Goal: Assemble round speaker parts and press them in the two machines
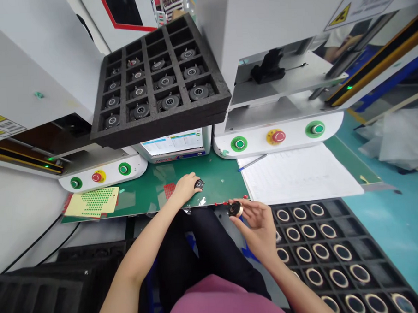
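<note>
My left hand [186,188] rests over the green bench mat, its fingers closed on a small black round watch case back [198,184] with light dots at its centre. Closer to me, past the bench's front edge, my right hand [258,223] pinches a round dark watch case part [235,209] with a pale gold rim between thumb and fingers. The two parts are held apart from each other. A red dotted sticker sheet [169,190] lies beside my left wrist, and small red bits [245,197] lie near my right fingertips.
A black foam tray [207,111] of round watch backs stands raised before a screen [174,143]. Machines with buttons [278,136] flank it. Papers [296,173] with a pen [252,162] lie right. A tray of gold-rimmed rings [366,232] sits at lower right, yellow sticker sheet [108,198] left.
</note>
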A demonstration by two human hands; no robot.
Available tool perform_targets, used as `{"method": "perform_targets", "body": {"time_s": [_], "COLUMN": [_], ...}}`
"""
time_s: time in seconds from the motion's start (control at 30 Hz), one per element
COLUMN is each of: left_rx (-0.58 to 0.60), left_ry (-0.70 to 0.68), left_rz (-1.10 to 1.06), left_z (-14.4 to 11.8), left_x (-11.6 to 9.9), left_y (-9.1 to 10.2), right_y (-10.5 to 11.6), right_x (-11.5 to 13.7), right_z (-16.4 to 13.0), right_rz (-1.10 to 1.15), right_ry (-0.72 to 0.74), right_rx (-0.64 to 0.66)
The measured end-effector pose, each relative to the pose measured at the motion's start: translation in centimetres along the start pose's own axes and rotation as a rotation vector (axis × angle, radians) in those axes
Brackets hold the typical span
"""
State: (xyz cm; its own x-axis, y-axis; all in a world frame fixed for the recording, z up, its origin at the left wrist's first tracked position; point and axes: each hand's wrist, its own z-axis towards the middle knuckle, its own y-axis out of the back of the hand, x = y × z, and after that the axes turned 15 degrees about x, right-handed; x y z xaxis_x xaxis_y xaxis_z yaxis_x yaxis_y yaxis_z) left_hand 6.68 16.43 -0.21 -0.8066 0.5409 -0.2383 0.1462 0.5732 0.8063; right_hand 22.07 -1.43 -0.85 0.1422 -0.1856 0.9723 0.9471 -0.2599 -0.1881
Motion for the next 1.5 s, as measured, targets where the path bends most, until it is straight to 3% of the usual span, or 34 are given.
{"method": "perform_targets", "body": {"time_s": [0.23,0.53,0.73,0.93,1.03,1.2,1.33,1.5], "left_rx": [0.048,-0.087,-0.163,-0.33,-0.441,-0.556,-0.572,-0.629], "left_ry": [-0.013,0.031,0.007,-0.016,0.003,0.138,0.323,0.498], "left_rz": [0.05,0.001,-0.224,-0.663,-0.914,-1.135,-1.089,-0.896], "left_z": [0.8,-1.1,-1.6,-2.1,-2.4,-2.6,-3.0,-4.1], "left_x": [0.2,-0.9,-0.7,0.7,1.9,3.8,4.6,4.8], "left_y": [1.0,-1.2,-1.1,-1.4,-1.6,-1.8,-2.5,-3.7], "right_y": [0.7,0.2,-0.2,0.5,0.7,-0.6,-3.1,-5.1], "right_x": [-0.3,0.3,0.6,-0.2,-1.2,-2.4,-3.3,-4.3], "right_z": [-0.8,-2.2,-3.4,-3.8,-1.7,5.9,11.3,13.9], "right_rz": [0.038,0.047,-0.005,-0.184,-0.333,-0.673,-0.93,-1.185], "right_ry": [-0.095,-0.064,-0.001,0.041,0.044,0.003,-0.071,-0.118], "right_rx": [-0.081,-0.067,-0.03,0.039,0.162,0.49,0.724,0.878]}}
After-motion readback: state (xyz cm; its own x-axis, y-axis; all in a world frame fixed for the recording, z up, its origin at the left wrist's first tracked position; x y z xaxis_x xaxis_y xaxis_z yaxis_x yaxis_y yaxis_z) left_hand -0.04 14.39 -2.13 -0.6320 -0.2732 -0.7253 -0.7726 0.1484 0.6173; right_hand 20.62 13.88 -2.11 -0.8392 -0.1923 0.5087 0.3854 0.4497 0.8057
